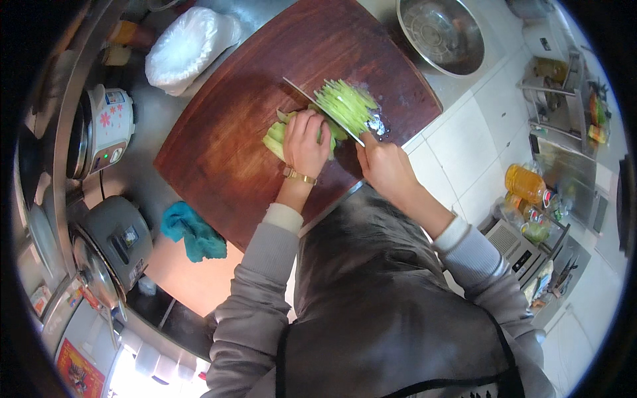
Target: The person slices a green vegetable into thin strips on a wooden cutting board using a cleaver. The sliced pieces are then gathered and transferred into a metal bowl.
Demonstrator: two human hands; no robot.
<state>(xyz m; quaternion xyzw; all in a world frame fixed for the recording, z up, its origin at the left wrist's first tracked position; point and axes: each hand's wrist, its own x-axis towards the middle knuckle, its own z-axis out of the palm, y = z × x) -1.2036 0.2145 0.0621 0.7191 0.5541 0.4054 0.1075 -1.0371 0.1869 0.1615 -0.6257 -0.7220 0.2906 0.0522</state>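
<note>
On a dark wooden cutting board (239, 104), my left hand (306, 142) presses down on pale green vegetable slices (273, 142), with its fingers bent beside a knife blade. My right hand (385, 161) grips the knife (303, 93), whose handle is hidden in the fist. The blade runs diagonally between the slices under my left hand and a heap of thin green vegetable strips (348, 104) on its right. Water drops glisten on the board near the strips.
A metal bowl (440, 35) stands beyond the board's upper right. At upper left is a container lined with a white plastic bag (191, 47). A teal cloth (194, 233) lies by the board's lower left edge; a white rice cooker (112, 129) and a dark grey appliance (122, 241) stand farther left.
</note>
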